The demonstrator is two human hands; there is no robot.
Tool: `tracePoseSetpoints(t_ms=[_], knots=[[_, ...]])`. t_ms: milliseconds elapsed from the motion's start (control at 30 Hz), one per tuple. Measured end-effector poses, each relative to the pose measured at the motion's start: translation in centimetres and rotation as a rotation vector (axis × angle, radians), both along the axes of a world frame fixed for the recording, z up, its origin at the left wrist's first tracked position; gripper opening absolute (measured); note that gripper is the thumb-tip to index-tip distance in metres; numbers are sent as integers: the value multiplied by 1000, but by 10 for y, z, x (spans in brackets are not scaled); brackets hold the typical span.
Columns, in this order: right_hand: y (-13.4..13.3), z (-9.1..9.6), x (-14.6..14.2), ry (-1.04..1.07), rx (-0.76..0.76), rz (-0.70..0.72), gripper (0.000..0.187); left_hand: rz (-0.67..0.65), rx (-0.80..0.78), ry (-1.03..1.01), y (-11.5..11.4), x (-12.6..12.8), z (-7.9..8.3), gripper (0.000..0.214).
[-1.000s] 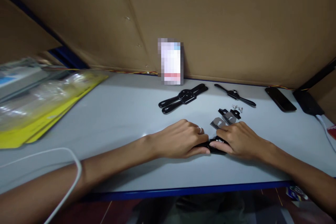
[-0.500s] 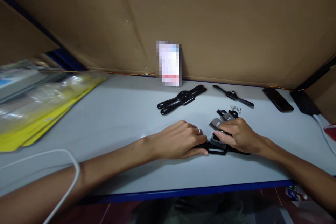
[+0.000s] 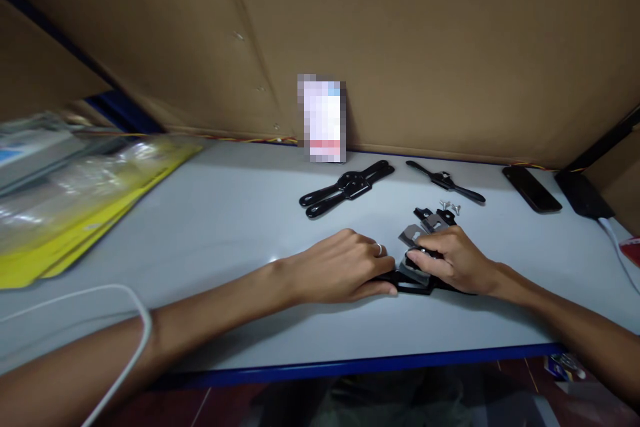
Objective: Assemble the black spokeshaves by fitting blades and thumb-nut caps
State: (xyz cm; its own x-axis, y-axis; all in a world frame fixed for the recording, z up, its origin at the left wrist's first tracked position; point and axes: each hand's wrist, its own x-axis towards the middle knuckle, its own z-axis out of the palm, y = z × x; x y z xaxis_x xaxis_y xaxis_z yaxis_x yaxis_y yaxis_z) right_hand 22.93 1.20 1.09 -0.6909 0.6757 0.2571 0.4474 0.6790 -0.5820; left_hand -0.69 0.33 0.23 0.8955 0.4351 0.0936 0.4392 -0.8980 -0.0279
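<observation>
My left hand (image 3: 345, 267) is closed round the left handle of a black spokeshave body (image 3: 415, 289) on the table. Over its middle, my right hand (image 3: 457, 260) pinches a grey metal blade (image 3: 414, 273) with thumb and fingers; a dark cap piece seems to lie against it, partly hidden. Just behind the right hand are a loose grey blade (image 3: 411, 235), a black cap piece (image 3: 446, 217) and small silver screws (image 3: 450, 207). Two black spokeshave bodies (image 3: 347, 189) lie together farther back. To their right rests another spokeshave (image 3: 443, 179) with a silver part at its middle.
A lit, blurred screen (image 3: 324, 121) leans on the cardboard wall. A dark phone (image 3: 533, 189) and a black device (image 3: 583, 195) with a white cable sit at right. Plastic bags (image 3: 90, 180) and yellow sheets (image 3: 115, 220) cover the left. A white cord (image 3: 135, 347) crosses my left forearm.
Almost nothing differs. The blade under my right hand is tilted very slightly differently, and the view has shifted a little; my left hand keeps its place on the handle.
</observation>
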Motion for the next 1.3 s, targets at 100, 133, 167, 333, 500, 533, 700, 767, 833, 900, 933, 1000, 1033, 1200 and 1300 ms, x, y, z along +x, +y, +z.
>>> tracePoseSetpoints(t_ms=[100,133,167,333,500,533,700,767,833,900,933,1000,1033,1200,1300], knots=[[8,7,6,88,-82,-126,48,1,-1,3,-1,0,1,49],[13,9,10,115,-87,-197,48,1,1,4,-1,0,2,49],[19,11,14,139,-77,-280,48,0,2,3,-1,0,2,48],[50,13,37,170,32,-568,49,-5,-3,-38,0,-1,-1,52],[66,7,43,54,108,-635,49,-7,0,-39,0,-2,-2,51],[68,5,44,15,118,-640,49,-7,-1,-37,0,-2,-1,51],[76,-4,49,-132,157,-650,53,-3,-5,-30,0,-1,0,50],[78,-7,50,-188,165,-661,55,-6,-7,-56,0,0,0,52],[79,-9,48,-252,169,-671,56,-7,-16,-80,0,0,0,53],[78,-9,44,-318,169,-673,57,-10,-24,-90,0,-1,0,54],[77,-9,42,-350,169,-670,57,-10,-24,-90,0,-1,0,53],[76,-9,38,-411,169,-659,57,-12,-19,-78,0,-1,1,52],[75,-8,37,-439,172,-654,57,-11,-14,-70,0,-1,1,51],[78,-5,41,-534,213,-673,62,0,-3,-23,0,0,1,48],[80,-1,49,-572,229,-684,63,-4,5,-21,-1,0,1,49]])
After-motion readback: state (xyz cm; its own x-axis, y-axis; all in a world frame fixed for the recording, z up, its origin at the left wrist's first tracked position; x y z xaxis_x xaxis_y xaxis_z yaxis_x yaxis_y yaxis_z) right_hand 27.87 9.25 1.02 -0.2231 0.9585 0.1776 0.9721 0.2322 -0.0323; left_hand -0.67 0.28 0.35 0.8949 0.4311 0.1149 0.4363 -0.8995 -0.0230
